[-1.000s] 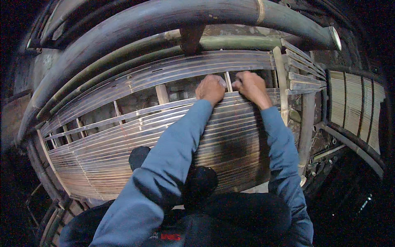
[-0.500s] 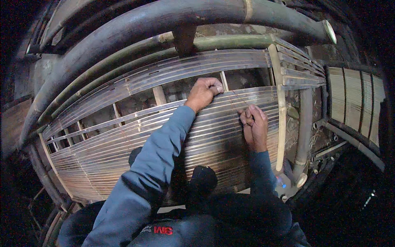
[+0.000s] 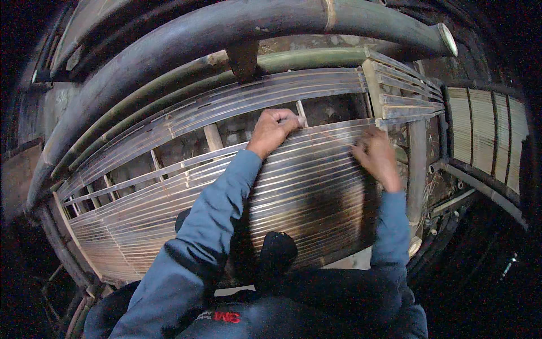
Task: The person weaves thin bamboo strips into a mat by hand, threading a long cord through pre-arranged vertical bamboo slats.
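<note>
A low platform of narrow split-bamboo slats [image 3: 316, 209] spreads in front of me, with a gap along its far part. At the edge of that gap my left hand [image 3: 272, 132] is closed in a pinch, its fingertips by a pale cross strip [image 3: 300, 108]. What lies between those fingertips is hidden. A thin reddish cord [image 3: 324, 133] shows faintly on the slats between the hands. Near the right end, above the slats, my right hand [image 3: 377, 157] is blurred by motion; its fingers look curled together, apparently on the cord's end.
A thick dark bamboo pole [image 3: 237, 31] crosses the far side, with a thinner green pole [image 3: 316, 56] below it. A pale end strip [image 3: 371, 85] borders the slats at right. Beyond stands a framed slatted panel [image 3: 485, 135]. My dark-covered knee [image 3: 278, 251] is over the near slats.
My right hand has moved to the right and away from me, toward the end strip. My left hand stays pinched at the same gap edge. The view has shifted slightly.
</note>
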Demonstrator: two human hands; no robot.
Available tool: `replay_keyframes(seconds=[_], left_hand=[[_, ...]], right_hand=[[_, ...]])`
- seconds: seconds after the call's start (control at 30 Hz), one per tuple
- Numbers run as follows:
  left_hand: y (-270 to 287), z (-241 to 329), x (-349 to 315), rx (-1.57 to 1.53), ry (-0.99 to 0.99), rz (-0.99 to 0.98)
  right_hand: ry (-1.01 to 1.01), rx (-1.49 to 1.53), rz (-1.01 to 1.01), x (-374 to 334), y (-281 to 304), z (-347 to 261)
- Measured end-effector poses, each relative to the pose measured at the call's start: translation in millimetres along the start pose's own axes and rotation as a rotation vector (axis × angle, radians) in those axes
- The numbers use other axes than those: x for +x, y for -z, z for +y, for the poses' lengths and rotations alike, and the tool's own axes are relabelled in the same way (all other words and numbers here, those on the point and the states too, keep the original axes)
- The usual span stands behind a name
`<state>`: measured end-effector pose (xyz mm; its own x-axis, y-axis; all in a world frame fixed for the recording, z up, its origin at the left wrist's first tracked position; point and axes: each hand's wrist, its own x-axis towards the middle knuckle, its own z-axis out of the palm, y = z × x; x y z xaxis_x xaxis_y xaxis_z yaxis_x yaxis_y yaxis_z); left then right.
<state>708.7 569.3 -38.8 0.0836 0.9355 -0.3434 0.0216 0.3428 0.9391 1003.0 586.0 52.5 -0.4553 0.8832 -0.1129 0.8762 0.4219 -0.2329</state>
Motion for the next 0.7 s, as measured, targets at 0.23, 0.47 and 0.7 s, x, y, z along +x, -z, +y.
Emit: replay_keyframes(seconds=[0.23,0.47,0.7], left_hand=[[-8.4,6.2,5.9,0.177,-0.016,0.044],[-28.3,10.7,3.0,0.414,0.029,0.011],[-17.4,-12.8,12.8,0.328,-0.131,0.034]], right_hand=[[-0.616,1.296,0.489,-240.0,178.1,104.7],[-0.855,1.050,1.319,-469.0,342.4,168.3],[-0.787,0.590,0.983,-580.5,417.4,135.4]])
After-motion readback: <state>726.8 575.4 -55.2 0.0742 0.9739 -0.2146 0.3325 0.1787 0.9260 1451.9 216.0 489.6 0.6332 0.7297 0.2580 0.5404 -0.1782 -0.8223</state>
